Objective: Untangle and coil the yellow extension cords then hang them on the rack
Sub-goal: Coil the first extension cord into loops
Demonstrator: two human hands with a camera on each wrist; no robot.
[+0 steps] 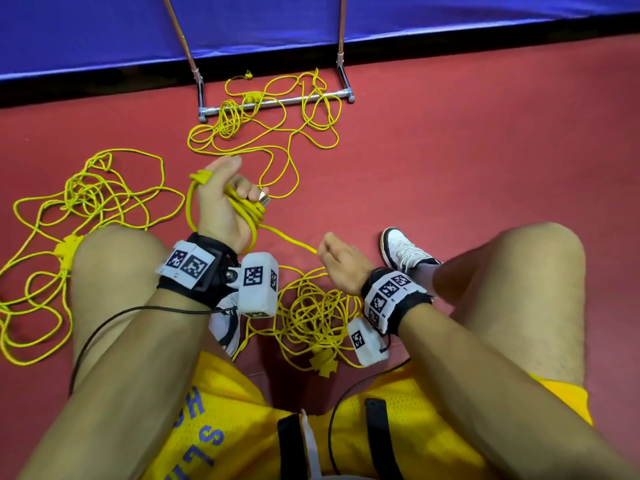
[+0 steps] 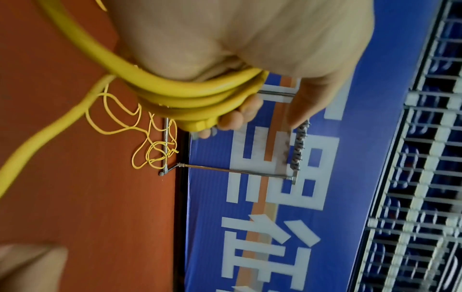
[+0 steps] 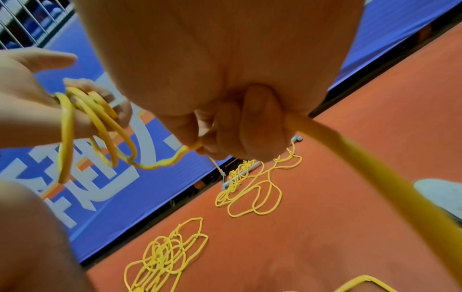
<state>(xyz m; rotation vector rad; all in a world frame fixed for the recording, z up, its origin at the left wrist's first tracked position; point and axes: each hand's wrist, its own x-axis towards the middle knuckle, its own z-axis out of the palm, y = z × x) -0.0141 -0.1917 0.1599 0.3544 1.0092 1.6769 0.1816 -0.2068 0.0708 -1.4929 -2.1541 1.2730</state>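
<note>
My left hand (image 1: 225,199) grips a small coil of yellow cord (image 1: 247,209), its loops wound over the palm (image 2: 195,98), with the plug's metal prongs (image 1: 264,199) sticking out past my fingers. A taut strand (image 1: 294,241) runs from that coil to my right hand (image 1: 337,259), which pinches the cord (image 3: 325,134) in curled fingers. Tangled yellow cords lie on the red floor: a pile at the left (image 1: 90,202), one between my legs (image 1: 318,313) and one draped over the chrome rack's base bar (image 1: 277,102).
The chrome rack (image 2: 232,170) stands against a blue banner wall (image 1: 104,26), its hook bar (image 2: 298,150) bare. My bent knees (image 1: 114,258) and white shoes (image 1: 405,251) flank the cords. A yellow multi-socket end (image 1: 67,249) lies by my left knee.
</note>
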